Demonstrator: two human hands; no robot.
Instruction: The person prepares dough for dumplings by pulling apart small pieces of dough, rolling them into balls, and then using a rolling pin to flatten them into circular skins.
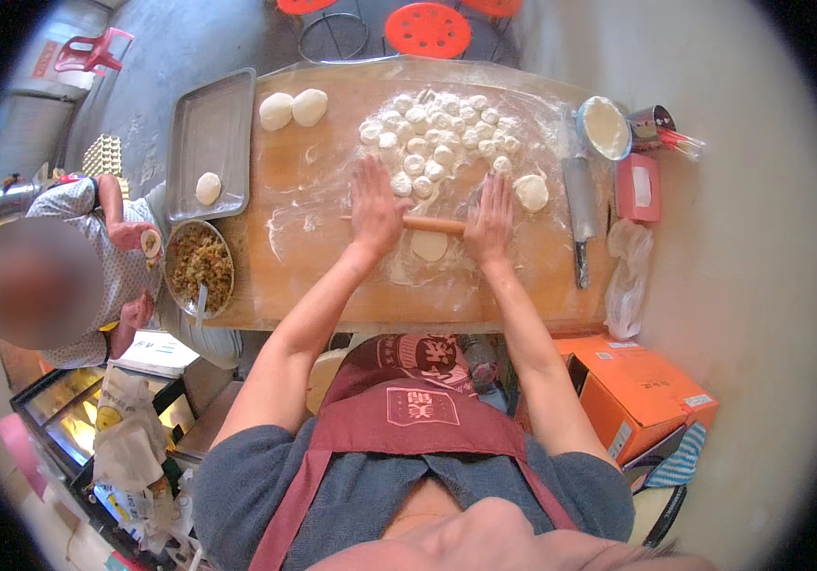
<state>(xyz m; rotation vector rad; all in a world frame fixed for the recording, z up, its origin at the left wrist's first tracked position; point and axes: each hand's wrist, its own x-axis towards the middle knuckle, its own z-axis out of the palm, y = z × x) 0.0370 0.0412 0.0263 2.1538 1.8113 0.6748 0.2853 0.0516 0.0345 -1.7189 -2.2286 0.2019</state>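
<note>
A wooden rolling pin lies crosswise under both of my hands, over the upper edge of a flattened round of dough. My left hand rests flat with extended fingers on the pin's left part. On its right end presses my right hand, palm down; neither hand is wrapped around the pin. Beyond them, many small floured dough pieces are spread on the wooden table. A larger flat dough round lies right of my right hand.
At left are a metal tray, a bowl of filling with a utensil, and a person holding a filled wrapper. Two dough lumps lie at the back. On the right are a cleaver, a flour bowl and a tissue box.
</note>
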